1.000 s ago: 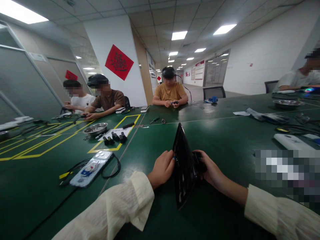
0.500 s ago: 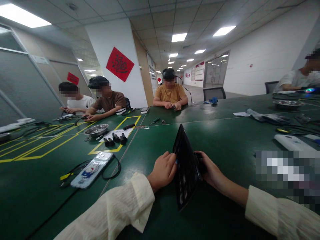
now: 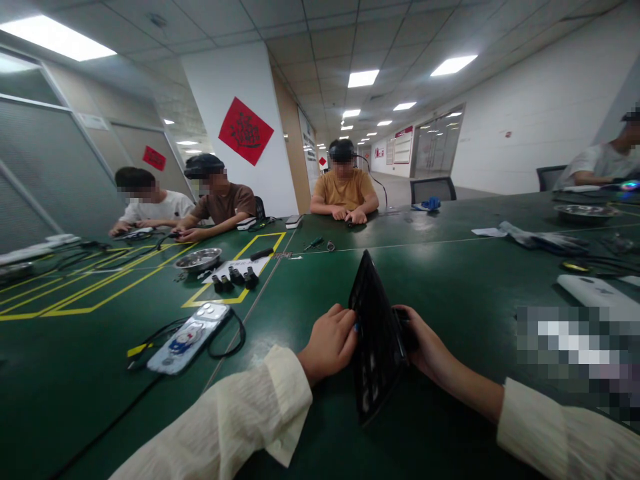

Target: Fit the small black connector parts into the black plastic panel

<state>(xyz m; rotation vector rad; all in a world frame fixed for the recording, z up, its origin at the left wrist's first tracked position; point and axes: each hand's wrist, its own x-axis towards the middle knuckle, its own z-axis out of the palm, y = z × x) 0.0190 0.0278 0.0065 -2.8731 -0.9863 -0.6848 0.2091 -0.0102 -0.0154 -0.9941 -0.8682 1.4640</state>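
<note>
A thin, flat black panel with a glossy face (image 3: 375, 360) stands on edge, tilted, in front of me above the green table. My left hand (image 3: 330, 341) is closed, its curled fingers against the panel's left face. A small blue spot shows at those fingertips; I cannot make out what it is. On the other side, my right hand (image 3: 419, 337) is wrapped round a dark, blocky part (image 3: 406, 327) at the panel's back, most of it hidden by the fingers and the panel.
A phone in a patterned case (image 3: 190, 339) lies left, beside a looped black cable (image 3: 243, 333). Beyond are several black cylindrical parts (image 3: 235, 277) and a metal bowl (image 3: 199, 260). A white device (image 3: 595, 293) sits right. Co-workers sit round the green table (image 3: 300, 283).
The whole view has shifted slightly to the right. My hands keep about the same hold on the panel. The co-worker opposite has lowered their hands a little toward the table.
</note>
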